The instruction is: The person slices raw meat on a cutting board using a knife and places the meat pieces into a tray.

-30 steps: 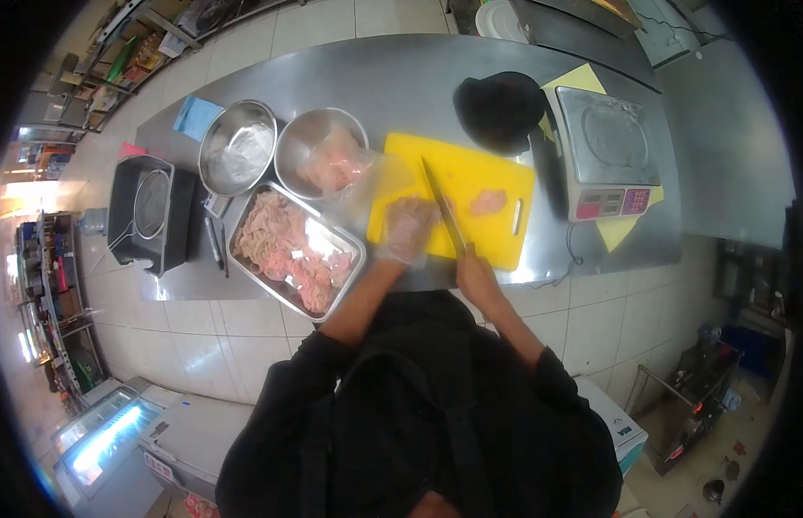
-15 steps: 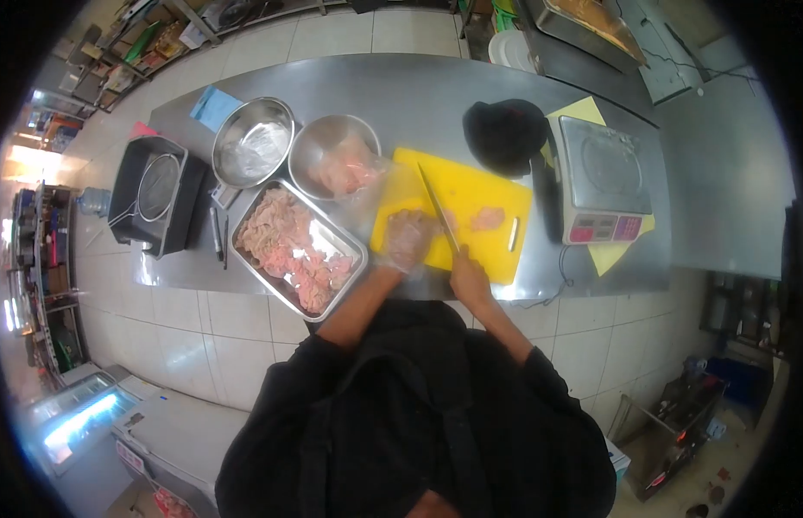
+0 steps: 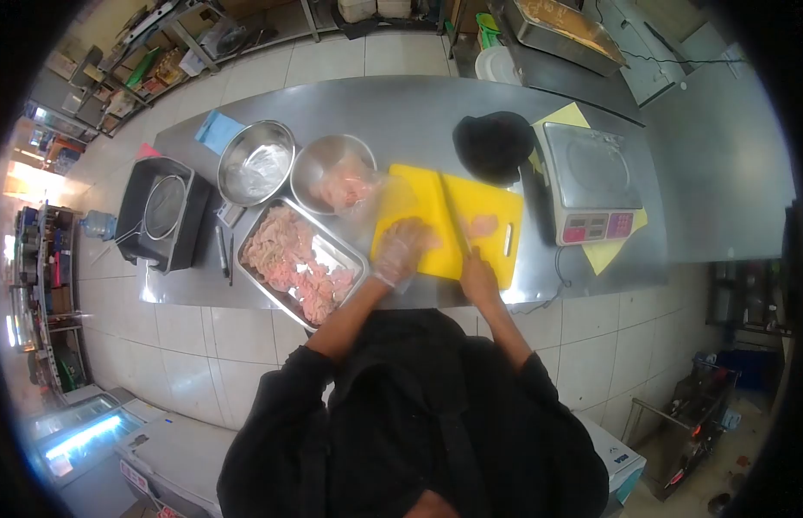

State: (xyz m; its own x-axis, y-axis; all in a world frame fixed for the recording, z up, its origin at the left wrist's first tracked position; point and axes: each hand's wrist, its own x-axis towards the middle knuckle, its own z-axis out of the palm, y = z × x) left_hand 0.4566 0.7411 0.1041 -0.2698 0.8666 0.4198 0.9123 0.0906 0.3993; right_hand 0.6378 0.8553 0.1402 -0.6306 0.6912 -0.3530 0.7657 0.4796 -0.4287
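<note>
A yellow cutting board (image 3: 498, 200) lies on the steel table. My right hand (image 3: 479, 278) grips a long knife (image 3: 454, 214) by its handle, the blade pointing away over the board. In a clear plastic glove, my left hand (image 3: 400, 249) holds a pale piece of raw meat (image 3: 429, 239) against the board, left of the blade. Right of the knife rests a separate slice of raw meat (image 3: 482, 226). A steel bowl (image 3: 308, 155) with pink meat and a clear plastic bag (image 3: 371, 197) over its rim stands at the board's left. The fingertips of my left hand are partly hidden.
A metal tray (image 3: 360, 268) of raw meat sits left of my left hand. Behind it are a steel bowl (image 3: 272, 129) and a dark bin (image 3: 184, 237) with a strainer (image 3: 164, 207). A scale (image 3: 589, 168) and a black bundle (image 3: 492, 147) stand at the right.
The knife has moved right, away from my left hand, with its blade now nearer the separate slice. My left hand has shifted slightly on the board. The whole view has tilted a little.
</note>
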